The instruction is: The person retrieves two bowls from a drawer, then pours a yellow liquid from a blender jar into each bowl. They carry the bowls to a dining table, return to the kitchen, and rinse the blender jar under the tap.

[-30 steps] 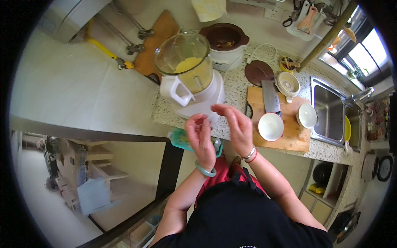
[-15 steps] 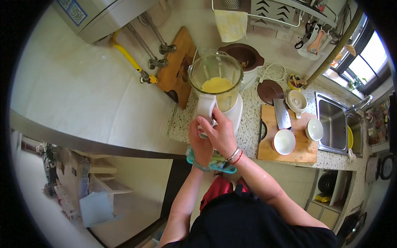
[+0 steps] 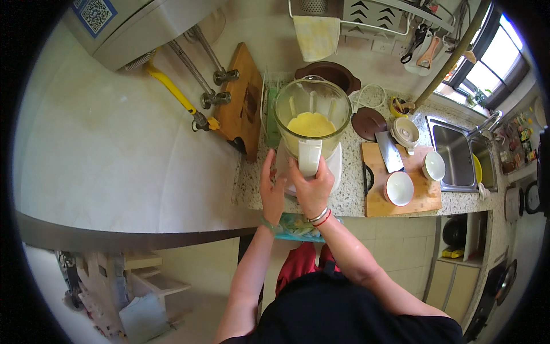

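A clear blender jug [image 3: 285,117] with yellow, thick-looking contents [image 3: 311,124] stands on its white base [image 3: 336,172] near the counter's front edge. Its white handle [image 3: 309,153] points toward me. My right hand [image 3: 313,190] is closed round the lower part of that handle, thumb on one side and fingers on the other. Just left of it, my left hand [image 3: 271,188] is open, fingers stretched up beside the white base. Whether its fingertips touch the base I cannot tell.
Right of the blender, a wooden cutting board [image 3: 377,200] carries a cleaver [image 3: 389,151] and two white bowls [image 3: 399,189]. A brown pot [image 3: 335,75] and a brown lid [image 3: 368,124] sit behind. Another board [image 3: 239,92] leans on the left wall. The sink [image 3: 450,150] lies right.
The jug has turned so its handle faces me more directly. My hands have parted: the left has opened and moved left, while the right has lowered along the handle. The view has shifted slightly.
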### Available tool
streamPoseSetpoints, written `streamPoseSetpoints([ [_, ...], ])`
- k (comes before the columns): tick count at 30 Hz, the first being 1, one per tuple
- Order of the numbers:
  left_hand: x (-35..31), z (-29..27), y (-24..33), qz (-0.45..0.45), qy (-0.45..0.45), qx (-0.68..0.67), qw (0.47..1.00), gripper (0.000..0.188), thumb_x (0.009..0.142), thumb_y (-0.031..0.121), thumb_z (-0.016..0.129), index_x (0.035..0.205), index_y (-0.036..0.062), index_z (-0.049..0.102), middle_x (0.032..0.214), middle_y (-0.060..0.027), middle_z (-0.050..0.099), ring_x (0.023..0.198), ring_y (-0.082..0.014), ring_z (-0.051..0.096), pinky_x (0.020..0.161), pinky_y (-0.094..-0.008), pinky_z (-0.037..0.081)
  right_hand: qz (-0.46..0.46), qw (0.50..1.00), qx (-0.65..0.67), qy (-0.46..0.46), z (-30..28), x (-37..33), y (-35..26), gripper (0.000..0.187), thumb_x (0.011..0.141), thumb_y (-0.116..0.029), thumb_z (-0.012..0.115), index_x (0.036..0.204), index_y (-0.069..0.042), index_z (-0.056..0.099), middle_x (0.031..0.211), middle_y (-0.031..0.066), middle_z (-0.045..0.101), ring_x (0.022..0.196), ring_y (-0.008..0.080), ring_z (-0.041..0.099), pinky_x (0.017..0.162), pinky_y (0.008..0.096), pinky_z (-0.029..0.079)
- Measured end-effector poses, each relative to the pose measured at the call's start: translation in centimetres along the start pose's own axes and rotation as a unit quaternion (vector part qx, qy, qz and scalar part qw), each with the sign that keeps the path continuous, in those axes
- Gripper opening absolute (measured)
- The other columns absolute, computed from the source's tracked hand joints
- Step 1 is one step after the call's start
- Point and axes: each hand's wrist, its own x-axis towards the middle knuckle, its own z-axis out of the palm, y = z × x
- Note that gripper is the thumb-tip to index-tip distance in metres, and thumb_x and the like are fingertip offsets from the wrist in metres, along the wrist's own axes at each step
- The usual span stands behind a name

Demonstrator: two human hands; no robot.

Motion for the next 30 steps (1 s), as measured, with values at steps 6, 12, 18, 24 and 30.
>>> streamPoseSetpoints([
  [6, 3.7, 0.1, 1.6, -0.033, -0.068, 0.131, 0.989, 0.074, 0.082, 0.008, 0.07, 0.147, 0.0072, 0.035, 0.142, -0.0115, 0.047, 0.126, -0.0215, 0.047, 0.102, -0.0332, 0.038, -0.027, 0.996, -0.028, 0.075, 1.1, -0.1, 1.5, 0.023, 0.073, -0.011, 0.077, 0.088, 0.0, 0.063, 0.071, 0.0135, 0.066, 0.062, 0.0234, 0.065, 0.06, 0.0321, 0.05],
  [12, 4.6, 0.5, 0.2, -0.008, -0.094, 0.069, 0.993, 0.088, 0.075, 0.01, 0.079, 0.149, 0.0071, 0.031, 0.138, -0.0153, 0.048, 0.125, -0.0254, 0.048, 0.101, -0.0375, 0.04, -0.028, 0.993, -0.033, 0.111, 1.7, 1.3, 0.2, 0.02, 0.073, -0.009, 0.076, 0.083, 0.001, 0.062, 0.066, 0.0121, 0.062, 0.058, 0.0158, 0.06, 0.057, 0.0299, 0.049],
  [18, 5.7, 0.3, -0.2, -0.02, -0.089, 0.089, 0.992, 0.091, 0.072, 0.01, 0.081, 0.149, 0.0071, 0.031, 0.14, -0.0153, 0.046, 0.128, -0.0258, 0.045, 0.1, -0.0383, 0.04, -0.011, 0.993, 0.018, 0.116, 1.3, 2.6, -0.4, 0.017, 0.073, -0.007, 0.075, 0.082, 0.0, 0.063, 0.064, 0.0079, 0.061, 0.058, 0.0102, 0.054, 0.057, 0.0273, 0.047],
  [24, 5.7, 1.1, 4.4, -0.009, -0.089, 0.132, 0.987, 0.091, 0.071, 0.009, 0.081, 0.148, 0.0088, 0.033, 0.143, -0.0114, 0.044, 0.128, -0.0245, 0.045, 0.1, -0.038, 0.039, 0.005, 0.989, 0.1, 0.106, -1.6, 3.4, -2.2, 0.015, 0.082, -0.007, 0.073, 0.089, 0.002, 0.064, 0.068, -0.001, 0.061, 0.06, 0.0071, 0.055, 0.055, 0.023, 0.045],
  [30, 4.5, 1.6, 8.3, 0.071, -0.116, 0.142, 0.98, 0.085, 0.074, 0.012, 0.079, 0.147, 0.0098, 0.036, 0.148, -0.0085, 0.043, 0.132, -0.0229, 0.043, 0.1, -0.0375, 0.038, 0.0, 0.984, 0.137, 0.111, -7.2, 3.3, -5.7, 0.019, 0.083, -0.01, 0.075, 0.091, 0.002, 0.063, 0.064, 0.001, 0.06, 0.048, 0.0066, 0.053, 0.042, 0.0216, 0.039],
])
